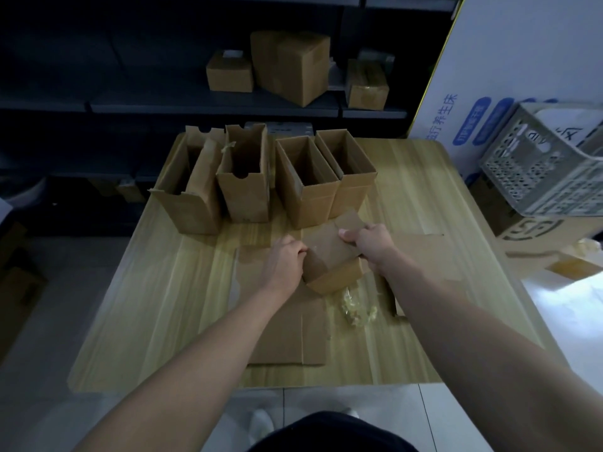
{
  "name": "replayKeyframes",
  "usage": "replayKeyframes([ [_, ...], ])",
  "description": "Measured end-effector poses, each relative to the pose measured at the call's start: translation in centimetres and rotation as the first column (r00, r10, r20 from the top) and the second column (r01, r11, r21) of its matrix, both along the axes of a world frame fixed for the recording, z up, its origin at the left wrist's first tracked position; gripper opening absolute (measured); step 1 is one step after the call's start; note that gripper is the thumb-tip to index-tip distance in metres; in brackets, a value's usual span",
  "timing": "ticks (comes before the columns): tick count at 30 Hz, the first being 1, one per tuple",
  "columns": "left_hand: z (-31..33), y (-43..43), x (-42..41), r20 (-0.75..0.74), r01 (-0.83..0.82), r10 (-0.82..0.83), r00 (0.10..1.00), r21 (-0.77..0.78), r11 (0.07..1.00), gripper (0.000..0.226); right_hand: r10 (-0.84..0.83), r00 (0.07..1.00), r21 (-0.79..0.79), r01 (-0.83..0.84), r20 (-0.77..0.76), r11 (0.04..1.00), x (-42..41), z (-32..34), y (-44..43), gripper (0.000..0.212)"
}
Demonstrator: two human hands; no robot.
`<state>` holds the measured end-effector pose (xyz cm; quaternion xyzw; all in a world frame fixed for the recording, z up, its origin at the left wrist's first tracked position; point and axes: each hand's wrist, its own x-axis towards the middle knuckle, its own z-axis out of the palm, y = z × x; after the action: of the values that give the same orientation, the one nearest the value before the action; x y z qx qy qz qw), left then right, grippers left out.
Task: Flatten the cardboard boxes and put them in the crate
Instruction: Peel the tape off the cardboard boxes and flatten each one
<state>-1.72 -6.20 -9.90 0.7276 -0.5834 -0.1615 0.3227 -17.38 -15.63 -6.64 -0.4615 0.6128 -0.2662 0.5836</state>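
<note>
Flattening is the step in hand: the left hand (pixel 287 261) and the right hand (pixel 367 238) grip the small box (pixel 328 252) between their curled fingers. Next, I judge, the fingers must press its walls flat. The crate (pixel 535 177) stands well to the right of them.

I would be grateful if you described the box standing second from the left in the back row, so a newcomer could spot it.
On the wooden table, four open boxes stand upright in a row along the far edge. The box second from the left is a narrow one; it alone has a half-round notch cut in its near rim.
</note>
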Motion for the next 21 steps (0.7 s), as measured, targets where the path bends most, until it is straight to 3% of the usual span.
replayKeyframes([
  [6, 0.7, -0.9, 0.1, -0.16, -0.053, 0.069, 0.985, 0.1, 0.994, 0.01, 0.021, 1.0, 0.009, -0.021, 0.018, 1.0, 0.2, 0.4, -0.1, 0.034],
  [9, 1.3, -1.9, 0.1, -0.042, -0.022, 0.031, 0.999, 0.199, 0.98, 0.017, 0.012, 1.0, 0.008, -0.012, 0.001, 1.0, 0.2, 0.4, -0.3, 0.035],
  [11, 1.3, -1.7, -0.1, -0.012, 0.065, -0.064, 0.998, 0.18, 0.982, 0.025, -0.003, 0.999, -0.003, 0.003, -0.038, 1.0, -0.1, 0.4, -0.7, 0.037],
  [14, 1.8, -1.3, -0.4, -0.263, 0.15, -0.125, 0.957, 0.077, 0.986, 0.021, -0.06, 0.994, -0.004, 0.06, -0.096, 0.998, -1.3, 0.4, -1.5, 0.046],
  [15, 2.4, -1.3, -0.4, -0.405, 0.148, -0.121, 0.906, 0.038, 0.988, 0.02, -0.079, 0.99, -0.001, 0.08, -0.115, 0.997, -1.6, 0.5, -1.8, 0.051],
  [17, 3.7, -1.7, -0.2, -0.7, 0.073, -0.088, 0.709, -0.051, 0.996, 0.021, -0.121, 0.987, 0.009, 0.122, -0.103, 0.992, -2.0, 0.6, -2.2, 0.057],
  [19, 4.9, -2.3, 0.5, -0.918, -0.1, 0.0, 0.395, -0.043, 0.994, 0.022, -0.164, 0.985, 0.043, 0.166, -0.05, 0.985, -2.2, 0.9, -2.7, 0.052],
  [21, 5.7, -2.7, 1.4, -0.996, -0.221, 0.069, 0.058, 0.054, 0.974, 0.019, -0.211, 0.977, 0.055, 0.212, -0.011, 0.976, -2.5, 1.1, -3.1, 0.053],
])
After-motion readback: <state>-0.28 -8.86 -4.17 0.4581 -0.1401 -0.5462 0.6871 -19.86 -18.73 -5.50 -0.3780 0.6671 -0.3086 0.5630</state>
